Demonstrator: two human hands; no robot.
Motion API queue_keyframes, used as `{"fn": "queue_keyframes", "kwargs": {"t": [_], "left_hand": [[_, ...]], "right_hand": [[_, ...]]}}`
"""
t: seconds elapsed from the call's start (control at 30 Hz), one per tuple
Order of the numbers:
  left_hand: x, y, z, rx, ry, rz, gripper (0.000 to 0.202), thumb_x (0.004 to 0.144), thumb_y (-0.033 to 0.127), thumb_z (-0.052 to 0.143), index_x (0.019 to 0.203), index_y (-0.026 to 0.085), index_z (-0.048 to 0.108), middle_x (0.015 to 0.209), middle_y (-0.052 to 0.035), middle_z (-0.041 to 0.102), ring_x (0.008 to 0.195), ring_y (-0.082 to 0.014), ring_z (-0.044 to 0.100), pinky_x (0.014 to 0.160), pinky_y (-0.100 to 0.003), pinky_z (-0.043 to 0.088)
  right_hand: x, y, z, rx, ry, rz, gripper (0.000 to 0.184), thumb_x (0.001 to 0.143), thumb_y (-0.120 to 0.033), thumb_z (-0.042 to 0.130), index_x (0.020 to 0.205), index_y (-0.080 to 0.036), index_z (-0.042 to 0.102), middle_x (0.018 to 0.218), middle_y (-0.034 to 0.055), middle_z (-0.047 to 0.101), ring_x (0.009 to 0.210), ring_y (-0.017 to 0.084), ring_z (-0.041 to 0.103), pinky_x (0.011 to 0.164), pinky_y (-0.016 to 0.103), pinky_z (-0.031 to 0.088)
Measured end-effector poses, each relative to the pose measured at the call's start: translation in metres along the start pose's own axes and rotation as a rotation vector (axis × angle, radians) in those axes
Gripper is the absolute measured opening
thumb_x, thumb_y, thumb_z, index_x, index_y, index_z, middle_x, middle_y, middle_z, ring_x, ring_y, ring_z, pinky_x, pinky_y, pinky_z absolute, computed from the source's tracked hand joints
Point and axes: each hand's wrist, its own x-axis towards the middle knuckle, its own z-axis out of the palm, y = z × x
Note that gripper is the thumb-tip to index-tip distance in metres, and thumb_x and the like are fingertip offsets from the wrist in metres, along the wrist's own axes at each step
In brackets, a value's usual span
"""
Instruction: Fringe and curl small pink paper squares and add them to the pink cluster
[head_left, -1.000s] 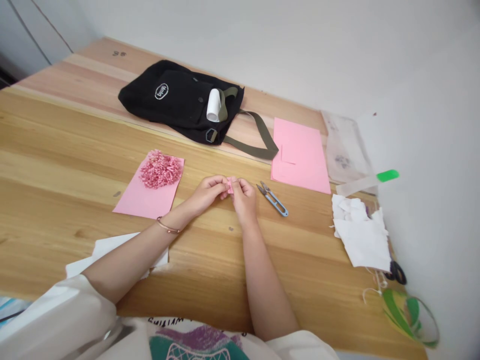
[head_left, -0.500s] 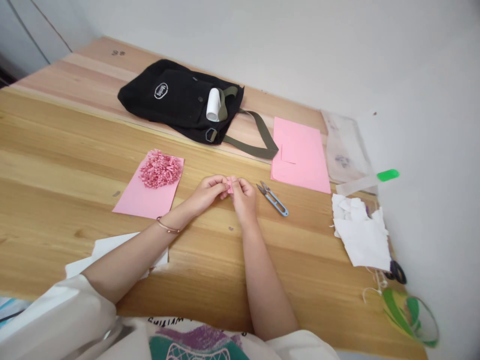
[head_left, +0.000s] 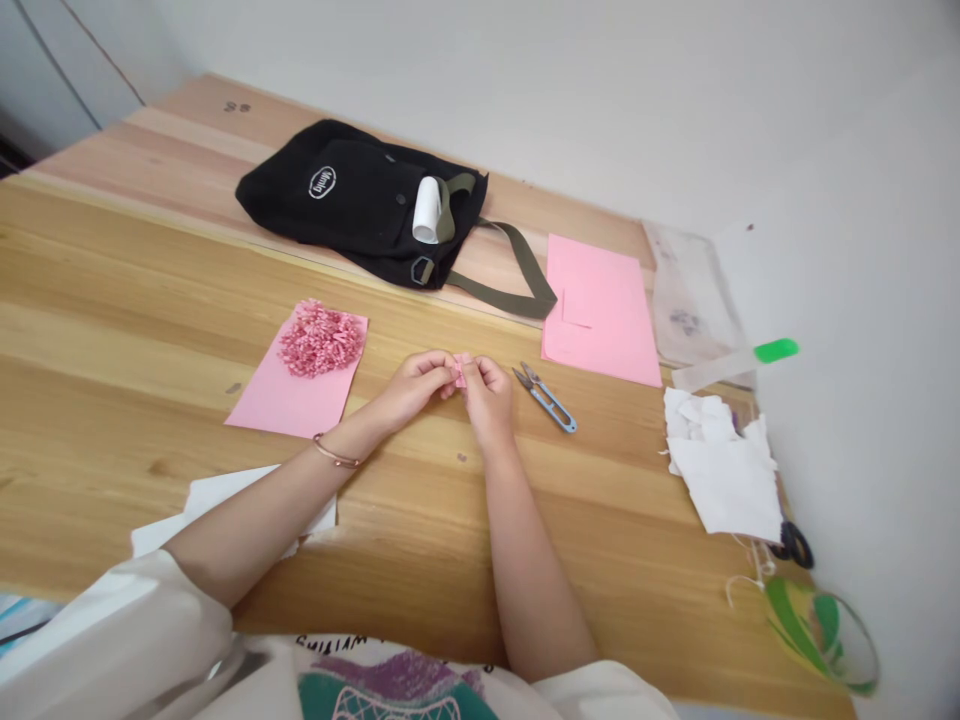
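Observation:
Between my two hands is a small piece of pink paper, pinched from both sides over the middle of the table. My left hand grips its left side with thumb and fingers. On the other side, my right hand has its thumb pressed on the paper and the fingers curled beneath. Much of the piece is hidden by my fingertips. Blue-handled thread snips lie just right of my right hand. Left of my hands, a fluffy cluster of pink paper strips rests on a pink sheet.
A black bag with a white roll on it lies at the back. Pink sheets are stacked right of its strap. Torn white paper, black scissors and a green tape roll line the right edge. White sheets lie under my left forearm.
Both hands stay in nearly the same place, still pinching the pink paper. The fingertips and the paper between them have shifted very slightly. Nothing else has moved.

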Motion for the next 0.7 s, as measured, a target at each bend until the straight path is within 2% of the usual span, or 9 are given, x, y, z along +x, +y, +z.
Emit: {"fn": "queue_keyframes", "kwargs": {"t": [0.2, 0.7], "left_hand": [[-0.0001, 0.0006, 0.0006, 0.002, 0.005, -0.011, 0.013, 0.066, 0.021, 0.054, 0.055, 0.015, 0.054, 0.050, 0.0034, 0.046, 0.053, -0.0089, 0.040, 0.056, -0.024, 0.030], [0.0018, -0.0029, -0.0001, -0.086, 0.034, -0.027, 0.014, 0.066, 0.021, 0.055, 0.053, 0.015, 0.054, 0.049, 0.0033, 0.047, 0.051, -0.0079, 0.040, 0.054, -0.023, 0.029]], "right_hand": [[-0.0001, 0.0009, -0.0006, -0.027, 0.012, 0.001, 0.035, 0.077, -0.048, 0.049, 0.056, -0.019, 0.046, 0.051, -0.0042, 0.042, 0.049, 0.009, 0.039, 0.048, 0.022, 0.030], [-0.0005, -0.0001, -0.0005, -0.029, -0.008, -0.013, 0.034, 0.076, -0.048, 0.050, 0.057, -0.019, 0.048, 0.050, -0.0044, 0.041, 0.050, 0.009, 0.039, 0.048, 0.022, 0.031]]}}
